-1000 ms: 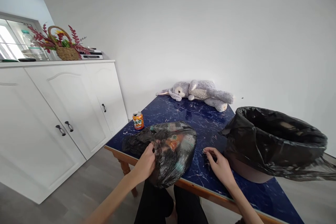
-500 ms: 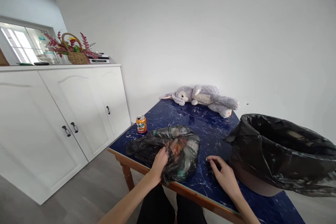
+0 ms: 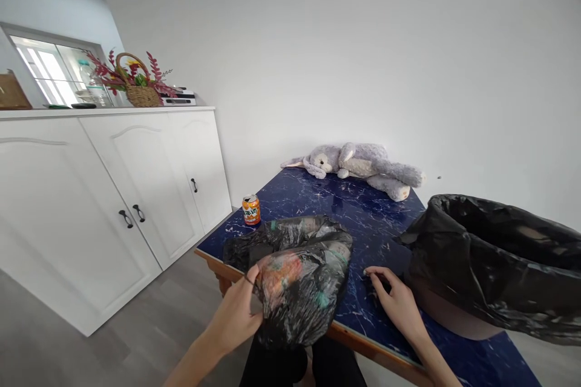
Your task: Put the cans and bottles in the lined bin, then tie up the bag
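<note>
A thin black plastic bag [image 3: 308,308] lies bunched at the table's front edge and partly overhangs it. Orange, white and green shapes show through the plastic, too blurred to name. My left hand [image 3: 236,308] is closed on the bag's near left side, thumb and fingers gripping the film. To the right of the bag, my right hand [image 3: 394,299] rests low over the tabletop, its fingers drawn together around a tiny pale thing I cannot make out. Behind the bag's left end an orange drink can [image 3: 251,210] stands upright with its top opened.
A bin lined with a black bag [image 3: 494,278] stands on the blue marbled table [image 3: 313,193] at the right, close to my right hand. A grey plush rabbit [image 3: 363,163] lies along the wall. White cabinets [image 3: 167,193] at left carry a flower basket [image 3: 143,95].
My left hand has moved left and toward me, pulling the bag's side with it, so more of the contents shows through. My right hand stays almost unchanged. The view has shifted slightly left.
</note>
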Tool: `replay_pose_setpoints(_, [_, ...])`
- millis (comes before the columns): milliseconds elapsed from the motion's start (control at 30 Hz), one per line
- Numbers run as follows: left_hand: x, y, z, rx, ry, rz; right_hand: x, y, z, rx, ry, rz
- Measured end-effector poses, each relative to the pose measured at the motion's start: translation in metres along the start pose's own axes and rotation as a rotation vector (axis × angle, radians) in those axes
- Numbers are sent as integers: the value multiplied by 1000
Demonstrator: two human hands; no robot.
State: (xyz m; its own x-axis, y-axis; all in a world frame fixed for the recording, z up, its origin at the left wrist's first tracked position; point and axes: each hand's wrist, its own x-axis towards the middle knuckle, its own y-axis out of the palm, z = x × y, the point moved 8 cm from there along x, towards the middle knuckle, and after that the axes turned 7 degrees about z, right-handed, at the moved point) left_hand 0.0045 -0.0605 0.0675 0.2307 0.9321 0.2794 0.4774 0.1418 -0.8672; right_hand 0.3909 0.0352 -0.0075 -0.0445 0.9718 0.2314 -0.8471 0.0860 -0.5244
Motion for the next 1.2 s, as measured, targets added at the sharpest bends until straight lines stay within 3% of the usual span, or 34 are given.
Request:
replay_pose_setpoints(233, [-35,-80,32,240,158,-212,-1,-1,-3,-2,41,22])
replay_pose_setpoints(367, [-40,-114,38,225,177,-222,-1,-2,1,9,22,0])
replay_pose_setpoints(533, [-23,-145,46,76,-25,-122,-1,-3,1,12,24,-6])
replay_pose_setpoints(700, [-3,-181,84,283,-513,-321,0,-1,2,27,27,16])
replay_pose_setpoints(800, [25,-179,97,363,-627,-289,-1,-2,4,29,18,17])
replay_pose_setpoints(1033, [115,-142,108,478,-486,34,-1,-2,4,20,14,18])
replay_pose_setpoints(1200, [150,-123,133,410,-535,142,-1,-2,4,32,-3,13])
